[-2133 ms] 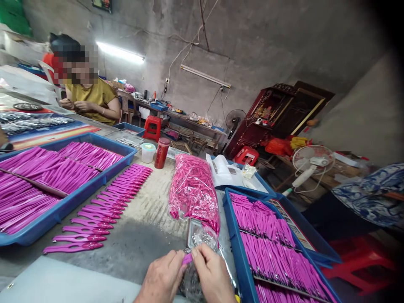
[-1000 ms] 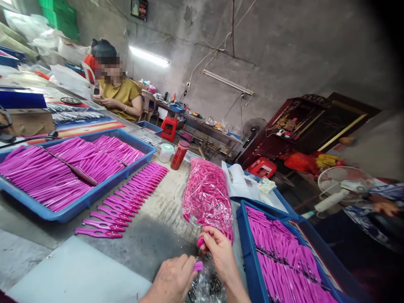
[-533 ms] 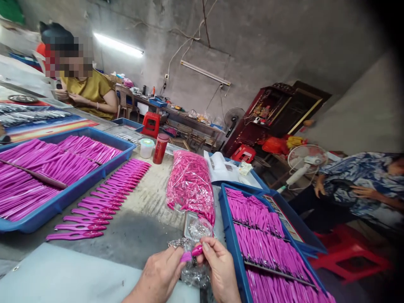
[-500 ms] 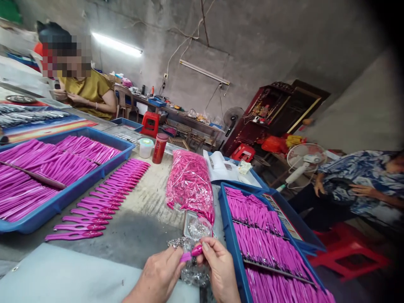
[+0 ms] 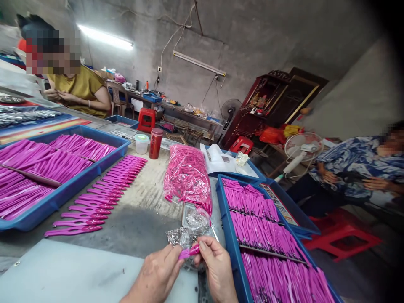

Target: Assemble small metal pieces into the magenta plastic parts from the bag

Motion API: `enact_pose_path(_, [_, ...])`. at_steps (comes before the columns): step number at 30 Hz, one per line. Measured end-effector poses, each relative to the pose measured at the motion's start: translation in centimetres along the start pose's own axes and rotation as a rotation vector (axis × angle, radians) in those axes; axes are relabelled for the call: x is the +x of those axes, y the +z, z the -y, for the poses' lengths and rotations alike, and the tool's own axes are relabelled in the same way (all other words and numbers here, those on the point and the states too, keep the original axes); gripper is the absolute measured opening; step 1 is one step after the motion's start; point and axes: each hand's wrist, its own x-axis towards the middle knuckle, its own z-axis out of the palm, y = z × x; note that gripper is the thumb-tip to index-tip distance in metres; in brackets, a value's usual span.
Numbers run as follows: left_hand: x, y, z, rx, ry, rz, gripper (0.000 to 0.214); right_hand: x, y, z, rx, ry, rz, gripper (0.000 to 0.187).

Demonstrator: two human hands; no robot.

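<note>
My left hand (image 5: 158, 275) and my right hand (image 5: 214, 267) meet at the bottom middle, both pinched on a small pink plastic piece (image 5: 188, 252) held between their fingertips. Just beyond them lies a crinkled clear bag of small metal parts (image 5: 184, 235) and a small clear tray (image 5: 193, 215). A long clear bag full of pink pieces (image 5: 187, 176) lies behind that. A row of purple plastic handles (image 5: 104, 193) is laid out on the table to the left.
Blue trays of purple handles stand at the left (image 5: 63, 198) and right (image 5: 233, 248). A red bottle (image 5: 155, 143) and a small tub (image 5: 141, 143) stand further back. One person in a yellow top (image 5: 82, 90) sits far left, another in a blue patterned shirt (image 5: 356, 164) at right.
My right hand reached to the pink bag, took a piece and came back to meet my left hand. The view has shifted, and the person at right has come into sight.
</note>
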Motion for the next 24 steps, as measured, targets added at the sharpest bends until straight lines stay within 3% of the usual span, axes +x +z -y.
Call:
enact_pose_path(15, [0.1,-0.7,-1.0,0.015,0.011,0.012,0.033,-1.2,0.2,-1.9,-0.097,-0.138,0.005,0.030])
enact_pose_path(21, [-0.3,-0.9,-1.0,0.058,0.022,0.045,0.031,-1.0,-2.3,-2.1,-0.267,-0.106,0.232,0.021])
enact_pose_path(24, [-0.4,-1.1,-1.0,0.059,0.033,0.072,0.031,-1.0,-3.1,-1.2,-0.464,-0.178,0.327,0.020])
